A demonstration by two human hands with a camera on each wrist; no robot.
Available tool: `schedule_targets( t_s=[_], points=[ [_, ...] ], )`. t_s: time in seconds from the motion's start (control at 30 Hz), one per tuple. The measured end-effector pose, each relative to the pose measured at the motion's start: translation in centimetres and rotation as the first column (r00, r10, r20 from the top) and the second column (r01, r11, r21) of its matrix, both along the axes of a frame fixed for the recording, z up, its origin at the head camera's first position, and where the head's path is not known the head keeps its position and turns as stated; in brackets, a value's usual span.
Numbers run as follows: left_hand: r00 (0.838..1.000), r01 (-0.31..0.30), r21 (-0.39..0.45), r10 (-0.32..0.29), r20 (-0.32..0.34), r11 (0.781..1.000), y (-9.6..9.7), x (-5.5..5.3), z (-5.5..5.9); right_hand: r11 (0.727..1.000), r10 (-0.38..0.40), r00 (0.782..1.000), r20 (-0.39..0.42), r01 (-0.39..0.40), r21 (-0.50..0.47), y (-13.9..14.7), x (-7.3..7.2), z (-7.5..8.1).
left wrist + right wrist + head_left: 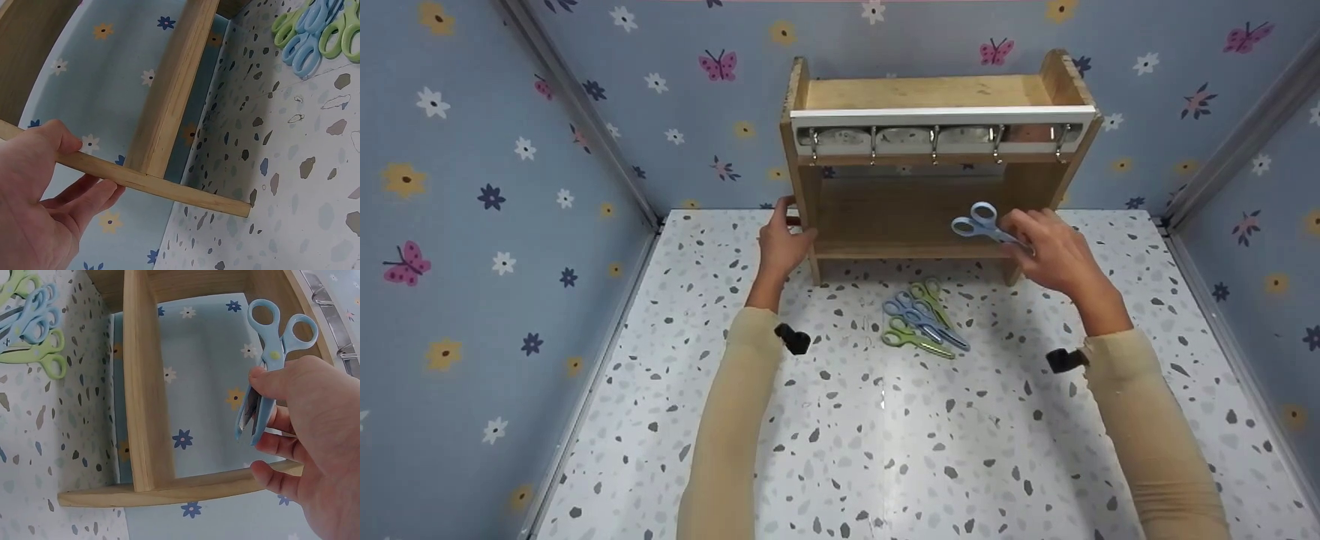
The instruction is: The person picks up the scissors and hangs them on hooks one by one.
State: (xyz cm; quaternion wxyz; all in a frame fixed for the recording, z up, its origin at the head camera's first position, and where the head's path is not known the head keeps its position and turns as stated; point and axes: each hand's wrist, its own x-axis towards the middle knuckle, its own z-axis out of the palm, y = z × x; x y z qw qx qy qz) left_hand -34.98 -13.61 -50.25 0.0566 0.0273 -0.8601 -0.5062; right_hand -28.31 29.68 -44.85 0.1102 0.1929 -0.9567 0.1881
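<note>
A small wooden rack stands against the back wall, with a white strip of metal hooks across its upper front. My left hand grips the edge of its left side panel, thumb on one face and fingers on the other. In my right hand is a pair of light blue scissors, pinched by the blade part between thumb and fingers. Their handle loops point up and away from the palm, in front of the rack's open lower bay. The right side panel is close by the right fingertips.
On the speckled table, before the rack, lies a loose pile of blue scissors and green scissors, partly overlapping. Patterned walls enclose the back and both sides.
</note>
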Motion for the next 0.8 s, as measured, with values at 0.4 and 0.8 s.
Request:
schedule_targets(
  t_s=[0.4,0.8],
  points=[
    [0.999,0.021,0.023,-0.020,-0.043,1.000,-0.2,-0.1,-0.2,0.999,-0.003,0.999,-0.047,0.001,-0.041,0.9,0.0,0.7],
    [0.999,0.020,0.024,-0.019,-0.037,1.000,-0.1,-0.1,-0.2,0.997,-0.012,0.998,-0.062,0.007,-0.080,1.8,0.0,1.7]
  ],
)
